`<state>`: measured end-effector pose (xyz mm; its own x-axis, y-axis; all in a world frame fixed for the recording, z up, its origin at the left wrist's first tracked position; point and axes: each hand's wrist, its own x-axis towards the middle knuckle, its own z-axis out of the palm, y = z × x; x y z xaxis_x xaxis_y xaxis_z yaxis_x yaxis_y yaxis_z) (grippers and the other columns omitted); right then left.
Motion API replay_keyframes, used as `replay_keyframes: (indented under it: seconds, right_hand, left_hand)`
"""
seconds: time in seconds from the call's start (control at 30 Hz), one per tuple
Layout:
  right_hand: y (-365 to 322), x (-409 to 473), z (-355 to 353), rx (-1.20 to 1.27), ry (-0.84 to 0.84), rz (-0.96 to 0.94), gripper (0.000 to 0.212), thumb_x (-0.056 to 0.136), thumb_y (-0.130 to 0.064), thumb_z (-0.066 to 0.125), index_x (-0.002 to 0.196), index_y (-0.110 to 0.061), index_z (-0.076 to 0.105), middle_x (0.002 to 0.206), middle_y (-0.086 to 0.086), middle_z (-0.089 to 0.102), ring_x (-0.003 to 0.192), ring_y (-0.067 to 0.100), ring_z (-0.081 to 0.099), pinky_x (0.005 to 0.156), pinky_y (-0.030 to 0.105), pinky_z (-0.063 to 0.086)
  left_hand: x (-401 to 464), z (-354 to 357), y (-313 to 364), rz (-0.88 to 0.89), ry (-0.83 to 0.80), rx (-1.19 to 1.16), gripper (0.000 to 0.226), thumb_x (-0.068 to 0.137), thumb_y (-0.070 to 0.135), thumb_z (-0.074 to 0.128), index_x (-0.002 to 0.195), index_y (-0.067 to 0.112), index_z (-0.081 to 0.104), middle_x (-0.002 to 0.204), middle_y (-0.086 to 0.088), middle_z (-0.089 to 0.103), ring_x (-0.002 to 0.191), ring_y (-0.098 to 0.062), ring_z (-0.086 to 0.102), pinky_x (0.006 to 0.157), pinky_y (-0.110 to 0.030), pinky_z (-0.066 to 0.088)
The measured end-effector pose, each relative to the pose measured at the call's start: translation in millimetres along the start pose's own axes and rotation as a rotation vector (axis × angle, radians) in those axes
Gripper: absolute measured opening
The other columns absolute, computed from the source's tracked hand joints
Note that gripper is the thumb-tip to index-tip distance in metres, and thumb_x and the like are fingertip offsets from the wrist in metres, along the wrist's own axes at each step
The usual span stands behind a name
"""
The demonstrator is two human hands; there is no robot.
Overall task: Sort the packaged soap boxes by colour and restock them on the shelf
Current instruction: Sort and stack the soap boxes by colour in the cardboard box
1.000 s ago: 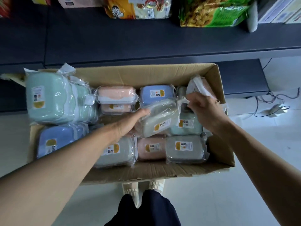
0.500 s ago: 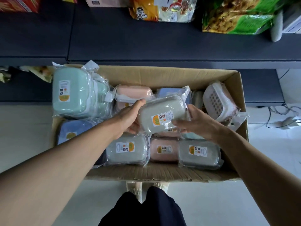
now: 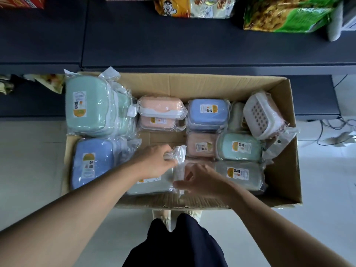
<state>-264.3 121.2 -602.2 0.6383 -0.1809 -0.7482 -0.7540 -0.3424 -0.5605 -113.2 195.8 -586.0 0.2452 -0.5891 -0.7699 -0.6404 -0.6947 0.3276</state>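
shelf (image 3: 192, 41) behind carton (image 3: 279, 189), snack bags (image 3: 194, 6)

I no longer hold the grey box (image 3: 154, 185) up over the middle; it now lies low in the carton's (image 3: 279, 199) near row, left of centre. My left hand (image 3: 154, 163) rests on top of it, pinching the wrap (image 3: 178, 157). My right hand (image 3: 200, 181) moves from its right end to its near right corner. The middle boxes show again.
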Motion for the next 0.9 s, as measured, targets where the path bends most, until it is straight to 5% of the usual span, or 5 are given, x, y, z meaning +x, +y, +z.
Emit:
replay_keyframes:
  seconds: [0.1, 0.3, 0.57, 0.77, 0.9]
  right_hand:
    - [26.8, -17.5, -23.0, -0.063, 0.206, 0.104, 0.024, 0.085, -0.023, 0.062, 0.106, -0.013, 0.059, 0.106, 0.007, 0.063, 0.093, 0.021, 0.06, 0.075, 0.029, 0.049]
    - [82.8, -38.7, -35.4, -0.606, 0.263, 0.34, 0.072, 0.08, -0.021, 0.062, 0.142, -0.02, 0.023, 0.144, 0.013, 0.019, 0.131, 0.033, 0.027, 0.1, 0.045, 0.038]
    - [91.3, -44.8, -43.3, -0.75, 0.276, 0.237, 0.072, 0.075, -0.02, 0.069, 0.136, -0.012, 0.033, 0.135, 0.012, 0.029, 0.12, 0.029, 0.035, 0.097, 0.037, 0.04]
    - [51.0, -68.3, -65.1, -0.523, 0.165, 0.137, 0.072, 0.058, -0.032, 0.082, 0.113, -0.015, 0.039, 0.115, 0.007, 0.03, 0.102, 0.021, 0.033, 0.086, 0.035, 0.045]
    - [13.6, -70.9, -62.3, -0.331, 0.286, -0.105, 0.09, 0.059, -0.027, 0.083, 0.134, -0.017, 0.034, 0.119, 0.002, 0.037, 0.107, 0.017, 0.036, 0.087, 0.032, 0.047]
  left_hand:
    - [3.1, 4.8, 5.0, 0.001, -0.009, 0.078, 0.021, 0.092, 0.036, 0.047, 0.106, 0.02, 0.046, 0.112, -0.011, 0.061, 0.087, -0.026, 0.055, 0.068, -0.032, 0.039]
    - [14.8, 4.5, 20.9, -0.02, -0.004, 0.239, 0.021, 0.089, 0.03, 0.048, 0.105, 0.018, 0.044, 0.115, -0.004, 0.059, 0.1, -0.027, 0.055, 0.07, -0.033, 0.038]
    - [18.4, 4.0, 37.1, 0.022, 0.099, 0.221, 0.034, 0.092, 0.039, 0.047, 0.12, 0.021, 0.045, 0.121, -0.001, 0.059, 0.105, -0.026, 0.054, 0.078, -0.034, 0.038]
    - [16.3, -11.9, 21.9, -0.001, 0.152, 0.162, 0.038, 0.095, 0.043, 0.046, 0.127, 0.022, 0.046, 0.133, -0.003, 0.054, 0.119, -0.025, 0.052, 0.095, -0.036, 0.043]
    - [3.5, -25.4, 14.1, -0.021, 0.187, 0.108, 0.034, 0.096, 0.04, 0.045, 0.125, 0.022, 0.047, 0.131, -0.004, 0.055, 0.115, -0.026, 0.052, 0.092, -0.036, 0.043]
